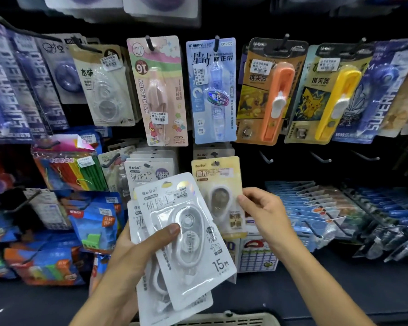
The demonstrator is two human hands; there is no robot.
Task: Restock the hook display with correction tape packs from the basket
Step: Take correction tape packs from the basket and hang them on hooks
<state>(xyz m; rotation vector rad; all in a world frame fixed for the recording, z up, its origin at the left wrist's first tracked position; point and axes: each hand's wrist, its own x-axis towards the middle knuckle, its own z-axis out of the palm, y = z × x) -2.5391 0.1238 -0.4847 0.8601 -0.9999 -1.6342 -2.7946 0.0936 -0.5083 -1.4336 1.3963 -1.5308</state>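
I am looking at a dark hook display crowded with carded stationery. Across the upper row I am seeing a pink My Melody pack (157, 90), a blue Hangli correction tape pack (212, 90), an orange clip pusher pack (272, 92) and a yellow clip pusher pack (327, 95). Right of centre, three bare hooks (266, 158) are sticking out. At the lower right, rows of blue packs (299, 208) are lying stacked on pegs. At the bottom edge the rim of a beige basket (224, 320) is showing.

In the lower middle of the frame, the left hand (137, 252) is holding a fanned stack of white BoBo correction tape packs (186, 238), the thumb pressing across the front blister and the fingers curled behind, so this grip is grasping the stack. The stack is partly covering the white packs (149, 172) hanging behind it.

Just right of it, the right hand (264, 212) is pinching the right edge of a yellow BoBo correction tape pack (218, 184), which is sitting upright against the display, its hang hole at a hook; I cannot tell whether it is fully seated.
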